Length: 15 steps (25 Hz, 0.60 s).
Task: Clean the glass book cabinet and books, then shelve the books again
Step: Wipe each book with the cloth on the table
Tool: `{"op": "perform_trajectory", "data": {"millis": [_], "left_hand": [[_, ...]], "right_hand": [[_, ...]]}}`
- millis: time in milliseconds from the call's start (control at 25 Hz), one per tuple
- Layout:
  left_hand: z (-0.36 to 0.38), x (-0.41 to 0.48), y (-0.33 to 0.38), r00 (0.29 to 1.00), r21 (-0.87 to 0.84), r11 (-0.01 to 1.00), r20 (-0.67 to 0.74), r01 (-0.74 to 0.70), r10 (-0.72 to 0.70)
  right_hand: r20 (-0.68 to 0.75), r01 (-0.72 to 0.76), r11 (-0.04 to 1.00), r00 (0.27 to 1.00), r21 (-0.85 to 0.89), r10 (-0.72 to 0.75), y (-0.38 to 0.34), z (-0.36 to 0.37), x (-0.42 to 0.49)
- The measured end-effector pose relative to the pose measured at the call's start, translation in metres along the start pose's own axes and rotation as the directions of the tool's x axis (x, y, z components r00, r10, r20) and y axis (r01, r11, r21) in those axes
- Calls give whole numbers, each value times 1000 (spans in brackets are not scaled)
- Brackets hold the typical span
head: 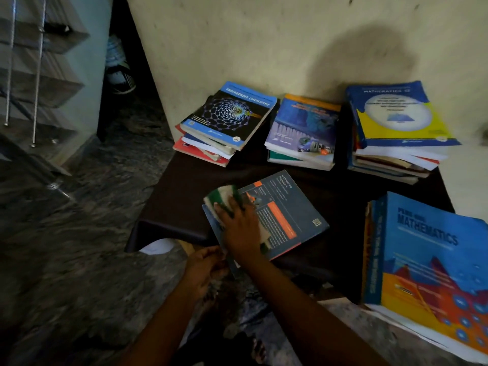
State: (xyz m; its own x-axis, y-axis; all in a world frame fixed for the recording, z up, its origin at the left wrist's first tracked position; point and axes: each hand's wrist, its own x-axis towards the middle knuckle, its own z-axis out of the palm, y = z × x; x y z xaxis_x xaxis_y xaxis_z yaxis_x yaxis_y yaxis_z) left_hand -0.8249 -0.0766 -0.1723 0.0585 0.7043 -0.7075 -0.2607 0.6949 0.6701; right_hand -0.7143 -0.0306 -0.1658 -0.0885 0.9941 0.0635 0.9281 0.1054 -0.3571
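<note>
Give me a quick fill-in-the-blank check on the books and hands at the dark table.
1. The right hand presses a green-and-white cloth onto the grey-and-orange softcover book titled Engineering ____, whose near corner the left hand grips.
2. The black-and-blue book topping the far-left stack reads Engineering ____.
3. The big blue paperback at the near right reads ____.
Missing words: Physics; Chemistry; Mathematics.

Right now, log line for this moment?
Engineering Physics book on table | right hand presses cloth on it | left hand grips its corner
</note>
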Motion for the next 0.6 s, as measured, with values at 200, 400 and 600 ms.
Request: {"op": "perform_trajectory", "data": {"millis": [200,400,600], "left_hand": [[-1,-6,0,999,-96,994,33,46,-43],[2,-6,1,996,-115,991,57,72,-66],[3,-4,6,991,-88,988,47,126,-122]], "right_hand": [[-36,187,982,981,-35,-188,46,-34,-11],[-260,-459,888,862,-38,435,136,-56,-48],[-83,-276,950,960,-146,266,67,-22,-76]]}}
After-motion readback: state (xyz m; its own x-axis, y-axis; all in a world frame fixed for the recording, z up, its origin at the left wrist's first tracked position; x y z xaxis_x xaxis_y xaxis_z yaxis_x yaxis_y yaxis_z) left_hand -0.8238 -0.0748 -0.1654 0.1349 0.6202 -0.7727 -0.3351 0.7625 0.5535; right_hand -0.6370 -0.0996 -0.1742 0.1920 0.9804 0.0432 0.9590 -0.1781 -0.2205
